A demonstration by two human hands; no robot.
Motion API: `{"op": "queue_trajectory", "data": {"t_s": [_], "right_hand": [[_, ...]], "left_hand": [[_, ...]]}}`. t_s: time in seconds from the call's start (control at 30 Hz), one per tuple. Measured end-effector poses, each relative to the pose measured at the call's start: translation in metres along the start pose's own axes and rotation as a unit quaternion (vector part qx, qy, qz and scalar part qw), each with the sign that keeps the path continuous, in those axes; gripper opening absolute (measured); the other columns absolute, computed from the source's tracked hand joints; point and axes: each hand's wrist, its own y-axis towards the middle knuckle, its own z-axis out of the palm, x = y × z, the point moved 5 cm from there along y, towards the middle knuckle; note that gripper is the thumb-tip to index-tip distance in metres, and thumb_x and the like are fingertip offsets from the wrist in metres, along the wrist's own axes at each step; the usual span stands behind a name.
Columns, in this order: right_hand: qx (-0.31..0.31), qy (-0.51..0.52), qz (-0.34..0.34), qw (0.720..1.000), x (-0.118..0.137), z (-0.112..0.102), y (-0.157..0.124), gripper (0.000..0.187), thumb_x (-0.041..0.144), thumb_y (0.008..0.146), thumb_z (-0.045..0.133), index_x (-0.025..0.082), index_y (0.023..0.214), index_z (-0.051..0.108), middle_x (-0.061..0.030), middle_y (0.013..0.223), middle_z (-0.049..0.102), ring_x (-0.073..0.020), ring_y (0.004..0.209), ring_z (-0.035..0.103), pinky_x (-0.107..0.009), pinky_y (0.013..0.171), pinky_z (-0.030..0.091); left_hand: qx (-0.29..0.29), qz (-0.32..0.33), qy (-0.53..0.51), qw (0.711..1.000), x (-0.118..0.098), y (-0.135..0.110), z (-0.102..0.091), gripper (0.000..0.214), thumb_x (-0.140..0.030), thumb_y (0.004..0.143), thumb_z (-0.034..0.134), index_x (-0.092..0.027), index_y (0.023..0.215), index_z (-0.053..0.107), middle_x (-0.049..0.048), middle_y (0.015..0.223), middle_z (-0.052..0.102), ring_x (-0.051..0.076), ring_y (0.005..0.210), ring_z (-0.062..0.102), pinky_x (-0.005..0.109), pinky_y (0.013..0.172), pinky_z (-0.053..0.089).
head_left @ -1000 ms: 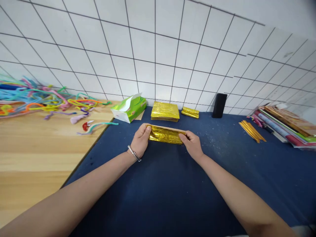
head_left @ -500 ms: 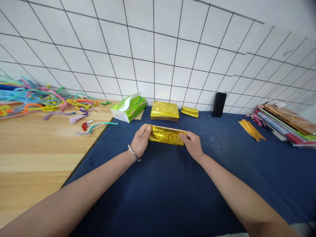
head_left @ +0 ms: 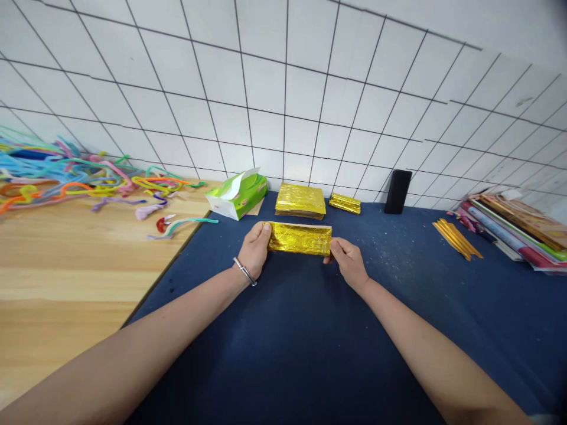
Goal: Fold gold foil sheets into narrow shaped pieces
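A sheet of gold foil paper (head_left: 301,239), folded into a long strip with a pale band along its upper edge, is held up level above the dark blue cloth. My left hand (head_left: 254,251) is closed on its left end, thumb on the front face and a silver bangle at the wrist. At the other end my right hand (head_left: 348,260) pinches the lower right edge, its fingertips partly hidden behind the foil. Beyond the strip lies a stack of gold foil paper (head_left: 300,199), with some narrow folded gold strips (head_left: 345,203) to its right.
A green tissue packet (head_left: 243,198) and a black phone (head_left: 397,192) stand near the tiled wall. Several thin gold strips (head_left: 456,239) lie at right beside stacked books (head_left: 514,230). Colourful pipe cleaners (head_left: 88,177) cover the back of the wooden table (head_left: 80,265).
My right thumb has slid off the foil's front face to its right edge. The strip now shows a flatter, wider face. The view has shifted slightly, moving the background rightward.
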Motion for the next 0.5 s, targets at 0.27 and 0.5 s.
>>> {"op": "queue_trajectory", "data": {"t_s": [0.27,0.5], "right_hand": [[-0.002,-0.019,-0.002,1.0,0.0001,-0.0003,-0.0002,0.036,0.049,0.085,0.045,0.02,0.069,0.059,0.0011,0.059,0.056,-0.0136,0.057,0.055,-0.026,0.058,0.044],[-0.006,-0.013,0.003,1.0,0.0025,-0.0005,-0.0012,0.036,0.048,0.086,0.044,0.019,0.072,0.06,0.0009,0.059,0.057,-0.0128,0.056,0.055,-0.025,0.058,0.044]], "left_hand": [[0.018,-0.011,-0.016,1.0,0.0045,-0.0011,0.0017,0.036,-0.053,0.085,0.043,-0.019,0.076,0.049,-0.0017,0.068,0.05,0.012,0.062,0.045,0.022,0.055,0.037],[-0.009,-0.016,-0.031,0.999,0.0049,0.0001,0.0004,0.035,-0.051,0.084,0.046,-0.018,0.075,0.049,-0.0026,0.066,0.048,0.01,0.06,0.043,0.02,0.055,0.036]]}}
